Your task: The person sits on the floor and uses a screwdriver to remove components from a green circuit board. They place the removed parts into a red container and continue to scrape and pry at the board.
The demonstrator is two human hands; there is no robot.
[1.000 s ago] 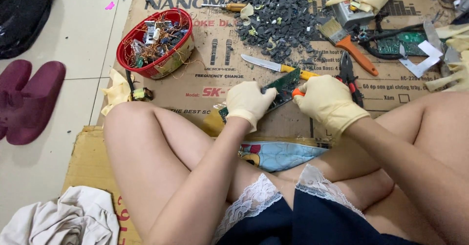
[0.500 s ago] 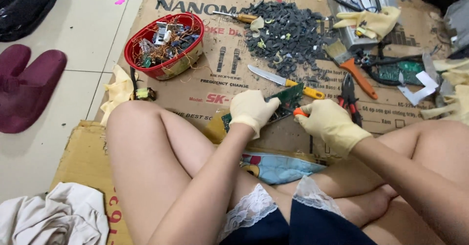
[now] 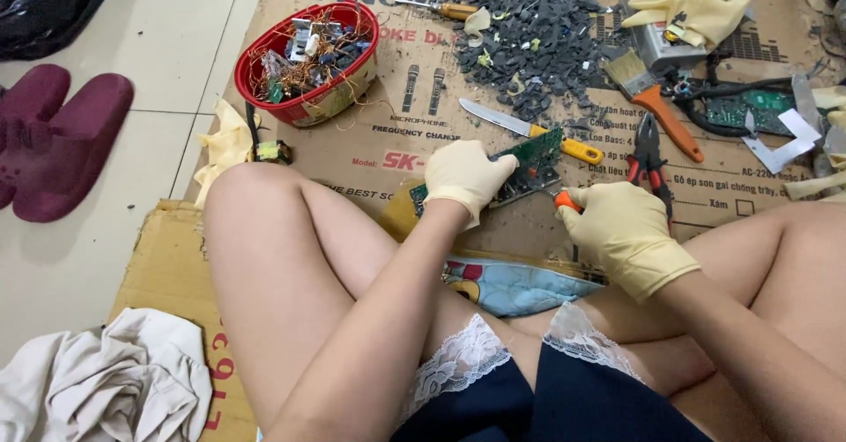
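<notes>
Flattened brown cardboard box [image 3: 370, 156] w/ dark and red print serves as the work mat on the tile floor. Green circuit board [image 3: 533, 156] lies just past the knees, long axis running lower-left to upper-right; gloved left hand [image 3: 465, 176] fingers closed on its near-left end, gloved right hand [image 3: 621, 230] fist closed round an orange-handled tool [image 3: 567, 200] pointing at the board. Red oval basket [image 3: 304, 59], upper left, holds copper wire and small parts.

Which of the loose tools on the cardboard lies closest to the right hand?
The red-handled pliers, just beyond the right hand; knife and brush lie farther off.
</notes>
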